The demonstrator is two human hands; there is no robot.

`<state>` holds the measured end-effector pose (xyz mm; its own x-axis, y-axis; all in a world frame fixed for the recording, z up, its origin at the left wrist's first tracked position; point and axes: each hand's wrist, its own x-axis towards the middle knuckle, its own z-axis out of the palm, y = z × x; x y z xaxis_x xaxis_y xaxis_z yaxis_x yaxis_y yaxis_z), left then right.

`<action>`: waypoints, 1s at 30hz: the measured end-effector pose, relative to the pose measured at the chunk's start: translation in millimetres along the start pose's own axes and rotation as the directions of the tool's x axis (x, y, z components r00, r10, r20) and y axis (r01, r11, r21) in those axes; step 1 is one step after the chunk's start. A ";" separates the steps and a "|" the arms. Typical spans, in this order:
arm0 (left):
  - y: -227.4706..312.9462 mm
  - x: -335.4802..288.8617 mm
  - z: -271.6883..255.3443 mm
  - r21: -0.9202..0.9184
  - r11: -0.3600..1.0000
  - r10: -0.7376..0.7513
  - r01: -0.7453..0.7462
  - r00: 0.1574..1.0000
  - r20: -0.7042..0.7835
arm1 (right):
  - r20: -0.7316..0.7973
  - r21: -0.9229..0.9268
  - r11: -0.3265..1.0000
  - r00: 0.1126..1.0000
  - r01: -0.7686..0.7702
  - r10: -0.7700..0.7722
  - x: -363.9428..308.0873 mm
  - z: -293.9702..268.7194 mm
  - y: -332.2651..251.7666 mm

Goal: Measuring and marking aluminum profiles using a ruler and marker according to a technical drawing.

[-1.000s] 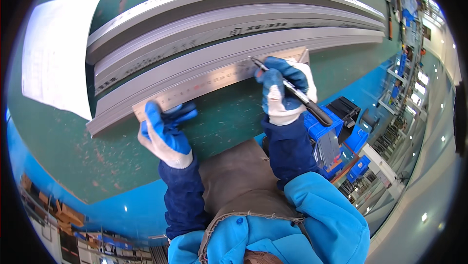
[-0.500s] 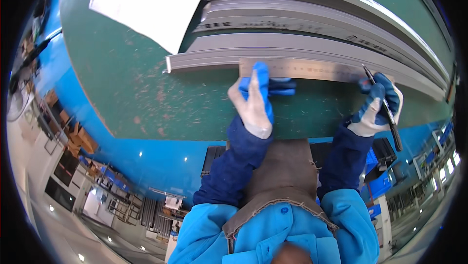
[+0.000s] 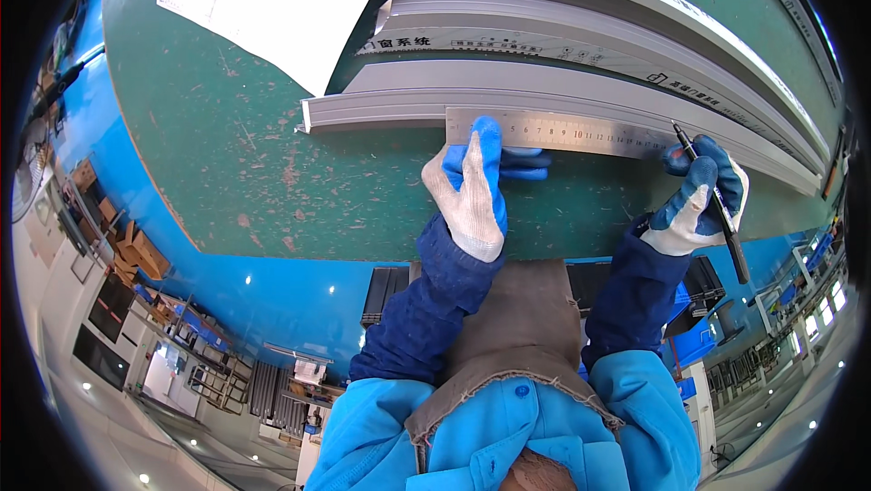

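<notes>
A steel ruler (image 3: 581, 132) lies along the near grey metal profile (image 3: 381, 110), and I cannot tell whether it rests on the profile or just above it. My left hand (image 3: 474, 178), in a blue-and-white work glove, pinches the ruler near its left end with the thumb on top. My right hand (image 3: 703, 196), gloved alike, has a black marker pen (image 3: 730, 237) between its fingers, tip pointing up and away. Those right fingers are by the ruler's right end; whether they also touch it is hidden.
Behind the near profile lie more long grey profiles (image 3: 544, 14) with printed film. A white paper sheet (image 3: 272, 10) covers part of the scratched green table (image 3: 227, 164) at the far left. Cardboard boxes (image 3: 141, 250) stand off to the left beyond the blue floor (image 3: 299, 309).
The view has shifted slightly, and the ruler's markings are sharper. Both hands keep nearly the same place and hold on the ruler and the marker pen.
</notes>
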<state>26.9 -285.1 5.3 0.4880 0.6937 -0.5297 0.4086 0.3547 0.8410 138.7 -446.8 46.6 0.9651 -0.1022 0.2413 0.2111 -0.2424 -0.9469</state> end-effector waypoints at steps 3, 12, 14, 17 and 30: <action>-2.5 2.4 -3.9 -0.012 0.998 -0.062 0.064 0.993 0.100 | -0.018 0.045 0.999 1.000 -0.020 0.021 0.1 1.5 0.8; 0.9 -6.2 15.4 -0.114 0.990 0.070 -0.083 0.992 -0.108 | 0.022 0.071 0.997 1.000 -0.009 0.007 -3.4 2.7 -0.3; 6.5 -5.2 12.5 -0.148 0.989 0.001 -0.013 0.997 -0.082 | 0.028 0.069 0.998 1.000 -0.005 0.004 -3.4 2.5 -0.4; 11.9 -0.7 7.5 -0.009 1.000 0.002 -0.002 1.000 -0.005 | 0.017 0.074 0.997 1.000 -0.022 0.021 -3.6 3.0 0.2; 9.0 -7.0 1.1 0.041 0.993 -0.104 0.106 0.993 -0.058 | 0.107 0.020 0.996 0.991 -0.085 0.083 -1.6 1.8 -4.4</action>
<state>28.1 -287.4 16.4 0.3974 0.6882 -0.6069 0.4897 0.4003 0.7746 136.5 -443.8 50.0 0.9903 -0.0183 0.1379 0.1309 -0.2131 -0.9682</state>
